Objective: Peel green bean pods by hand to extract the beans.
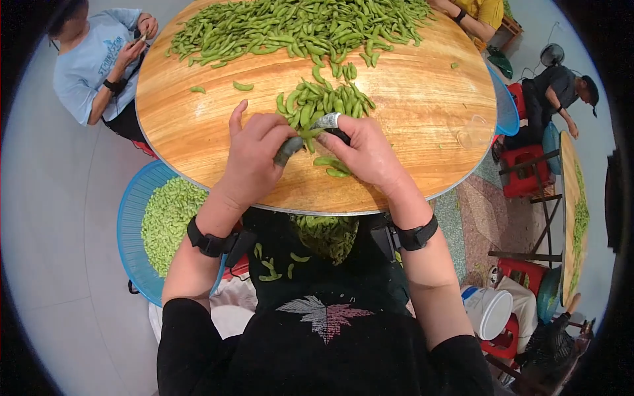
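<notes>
**Two-sided pinch on a green pod (309, 132)**

Grasping that pod between the fingertips of left hand (256, 155) and right hand (367, 152), just above the counter (188, 125), on the near side of a small pile (330, 100). Held from both sides, probably so as to steady with one hand and press with the other. Dark cover (288, 152) on a left digit, silvery cover (325, 121) on a right one; likely worn to spare the skin. Fingertips over much of the pod: cannot tell whether whole or split.

Small pile within easy reach, nearer than the big heap (297, 26); presumably a handy working portion. Loose pods (330, 162) just beside right hand. Blue basket (134, 218) of shelled beans (168, 224) low on the left, likely placed for short reach.

Surface: round, smooth, grained wood; clear cup (474, 132) near the right rim.

Room: grey floor (59, 231); co-worker in light blue (99, 59) at upper left. Far right, second counter (566, 198) with more pods, red stool (522, 178), white bucket (495, 313), fan (552, 55).
</notes>
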`<move>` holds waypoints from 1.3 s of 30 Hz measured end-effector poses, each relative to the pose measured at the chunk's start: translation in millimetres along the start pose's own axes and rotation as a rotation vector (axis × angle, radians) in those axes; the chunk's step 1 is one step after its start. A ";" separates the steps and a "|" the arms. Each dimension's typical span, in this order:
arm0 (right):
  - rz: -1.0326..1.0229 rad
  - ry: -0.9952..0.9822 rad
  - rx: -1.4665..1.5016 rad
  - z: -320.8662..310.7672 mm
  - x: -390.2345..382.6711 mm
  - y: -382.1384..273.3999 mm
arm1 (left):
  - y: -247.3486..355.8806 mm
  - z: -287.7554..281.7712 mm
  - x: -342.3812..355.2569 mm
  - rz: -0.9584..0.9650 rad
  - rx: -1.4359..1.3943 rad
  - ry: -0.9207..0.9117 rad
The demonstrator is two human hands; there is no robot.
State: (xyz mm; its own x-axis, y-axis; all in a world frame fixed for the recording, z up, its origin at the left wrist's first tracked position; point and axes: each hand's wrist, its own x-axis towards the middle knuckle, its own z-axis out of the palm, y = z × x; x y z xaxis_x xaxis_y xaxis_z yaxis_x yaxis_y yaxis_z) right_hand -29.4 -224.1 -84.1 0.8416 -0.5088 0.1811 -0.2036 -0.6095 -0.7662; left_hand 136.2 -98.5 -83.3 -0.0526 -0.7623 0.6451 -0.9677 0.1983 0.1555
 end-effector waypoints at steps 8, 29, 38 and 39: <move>0.298 0.076 0.756 -2.8 -17.2 -12.8 | 12.2 5.2 4.3 -0.398 -0.813 0.023; 0.195 0.222 -0.104 -7.9 -41.5 4.7 | 38.7 -2.6 -7.5 -0.172 -0.379 -0.195; 0.165 0.366 -0.134 -4.4 -47.9 17.7 | 12.6 25.2 27.5 -0.023 -0.109 -0.183; 0.147 0.409 -0.066 -5.0 -51.2 10.6 | 14.3 25.0 27.1 -0.013 -0.105 -0.186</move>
State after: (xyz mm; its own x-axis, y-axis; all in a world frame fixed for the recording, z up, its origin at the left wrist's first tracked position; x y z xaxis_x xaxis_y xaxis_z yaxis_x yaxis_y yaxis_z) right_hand -77.2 -207.5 -98.4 0.5362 -0.7841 0.3125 -0.3492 -0.5432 -0.7635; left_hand 114.7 -131.7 -82.4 -0.0945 -0.8638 0.4949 -0.9382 0.2435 0.2460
